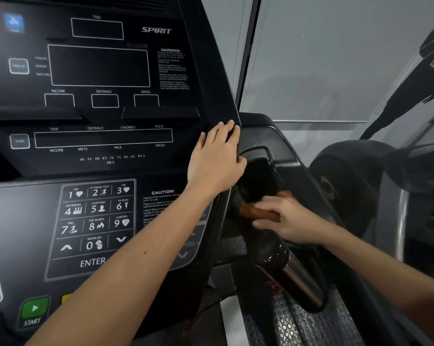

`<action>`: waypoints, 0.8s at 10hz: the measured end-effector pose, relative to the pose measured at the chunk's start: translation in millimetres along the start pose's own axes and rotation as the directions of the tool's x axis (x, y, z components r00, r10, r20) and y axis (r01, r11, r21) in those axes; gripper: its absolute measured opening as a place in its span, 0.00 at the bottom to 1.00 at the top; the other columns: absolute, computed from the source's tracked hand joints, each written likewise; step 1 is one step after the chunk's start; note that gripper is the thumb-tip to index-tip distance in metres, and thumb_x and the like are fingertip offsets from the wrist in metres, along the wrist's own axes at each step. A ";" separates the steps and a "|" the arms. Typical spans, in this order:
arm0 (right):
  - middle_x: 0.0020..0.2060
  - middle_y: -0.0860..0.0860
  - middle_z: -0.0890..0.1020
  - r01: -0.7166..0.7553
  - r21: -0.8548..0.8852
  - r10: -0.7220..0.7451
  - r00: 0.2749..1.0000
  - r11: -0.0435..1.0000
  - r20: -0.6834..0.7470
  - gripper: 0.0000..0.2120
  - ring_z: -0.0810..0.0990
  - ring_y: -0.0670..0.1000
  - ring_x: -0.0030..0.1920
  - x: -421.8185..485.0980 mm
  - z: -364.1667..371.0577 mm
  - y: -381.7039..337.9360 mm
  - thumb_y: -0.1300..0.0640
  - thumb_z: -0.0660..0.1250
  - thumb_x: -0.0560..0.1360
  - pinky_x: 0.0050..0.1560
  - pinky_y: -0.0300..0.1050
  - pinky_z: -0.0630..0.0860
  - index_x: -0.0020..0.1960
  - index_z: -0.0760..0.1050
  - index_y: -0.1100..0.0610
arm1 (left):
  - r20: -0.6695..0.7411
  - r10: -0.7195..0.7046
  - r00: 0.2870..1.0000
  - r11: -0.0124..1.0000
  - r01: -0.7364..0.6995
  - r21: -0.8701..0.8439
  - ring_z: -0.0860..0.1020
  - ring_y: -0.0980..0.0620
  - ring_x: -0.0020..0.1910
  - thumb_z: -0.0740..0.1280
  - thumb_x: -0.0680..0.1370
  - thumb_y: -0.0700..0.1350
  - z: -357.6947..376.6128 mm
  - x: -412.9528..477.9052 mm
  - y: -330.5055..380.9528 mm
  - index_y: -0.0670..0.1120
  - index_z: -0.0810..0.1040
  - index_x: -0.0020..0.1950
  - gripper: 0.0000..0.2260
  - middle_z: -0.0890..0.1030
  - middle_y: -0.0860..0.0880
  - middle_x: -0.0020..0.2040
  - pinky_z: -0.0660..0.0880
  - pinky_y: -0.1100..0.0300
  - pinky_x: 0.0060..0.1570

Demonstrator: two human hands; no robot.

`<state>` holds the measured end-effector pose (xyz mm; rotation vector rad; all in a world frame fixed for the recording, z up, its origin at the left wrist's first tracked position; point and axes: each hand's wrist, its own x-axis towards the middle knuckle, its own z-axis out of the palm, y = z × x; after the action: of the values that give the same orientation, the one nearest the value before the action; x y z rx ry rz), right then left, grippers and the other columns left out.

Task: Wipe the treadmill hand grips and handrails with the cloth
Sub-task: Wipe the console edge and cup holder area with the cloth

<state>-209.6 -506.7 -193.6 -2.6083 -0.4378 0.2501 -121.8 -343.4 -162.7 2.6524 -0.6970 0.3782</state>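
My left hand rests on the right edge of the black treadmill console, fingers curled over the rim and thumb round its side. My right hand holds a brown cloth against the black surface just right of the console, above the hand grip. The hand grip runs down and to the right, black at the top with a shiny metal sensor section below. Part of the cloth is hidden under my fingers.
A keypad and green START button sit on the lower console. To the right is the console of another machine. A grey wall with a dark figure graphic stands behind. The treadmill's textured side rail lies below.
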 end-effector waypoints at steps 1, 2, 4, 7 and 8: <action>0.55 0.47 0.70 -0.077 0.275 0.070 0.997 0.958 0.035 0.13 0.72 0.43 0.55 16.9 9.7 -9.2 0.58 0.61 0.78 0.60 0.38 0.68 0.61 0.75 0.57 | -0.003 0.003 1.000 1.000 -0.003 -0.002 0.48 0.53 0.76 0.56 0.79 0.50 -0.2 -0.4 0.5 0.47 0.52 0.76 0.27 0.53 0.51 0.77 0.47 0.53 0.73; 0.66 0.50 0.61 -0.188 0.405 0.194 0.981 0.895 0.028 0.20 0.61 0.47 0.69 42.4 13.5 -8.7 0.57 0.56 0.80 0.72 0.41 0.55 0.71 0.63 0.61 | -0.013 0.005 1.000 1.000 -0.005 -0.001 0.48 0.53 0.76 0.57 0.79 0.50 -0.1 -0.3 0.5 0.47 0.52 0.76 0.27 0.53 0.51 0.77 0.47 0.52 0.73; 0.63 0.56 0.56 -0.141 0.432 0.268 0.930 0.891 -0.249 0.26 0.57 0.47 0.61 78.2 30.2 -9.8 0.60 0.55 0.80 0.58 0.20 0.49 0.75 0.50 0.56 | -0.013 0.003 1.000 1.000 -0.003 -0.002 0.48 0.53 0.76 0.57 0.79 0.50 -0.1 -0.7 1.2 0.47 0.52 0.76 0.27 0.53 0.51 0.77 0.47 0.52 0.74; 0.62 0.53 0.70 -0.056 0.220 0.094 0.982 0.974 -0.164 0.17 0.70 0.48 0.62 49.8 16.8 -5.1 0.57 0.65 0.76 0.66 0.40 0.64 0.63 0.73 0.61 | -0.012 0.010 1.000 1.000 -0.010 0.006 0.49 0.53 0.76 0.57 0.79 0.50 -0.2 -0.7 1.6 0.47 0.53 0.76 0.27 0.54 0.51 0.77 0.48 0.52 0.73; 0.52 0.42 0.75 -0.048 0.176 0.053 0.998 0.983 -0.023 0.13 0.74 0.38 0.51 27.7 1.9 -4.4 0.58 0.67 0.74 0.57 0.29 0.66 0.58 0.77 0.57 | -0.013 0.009 1.000 1.000 -0.009 0.005 0.49 0.53 0.76 0.56 0.79 0.50 -0.2 -0.3 1.2 0.47 0.53 0.76 0.27 0.54 0.51 0.77 0.48 0.52 0.73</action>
<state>-185.4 -492.5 -195.8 -2.4495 -0.3251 0.2571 -122.7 -344.2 -162.3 2.6501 -0.7047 0.4003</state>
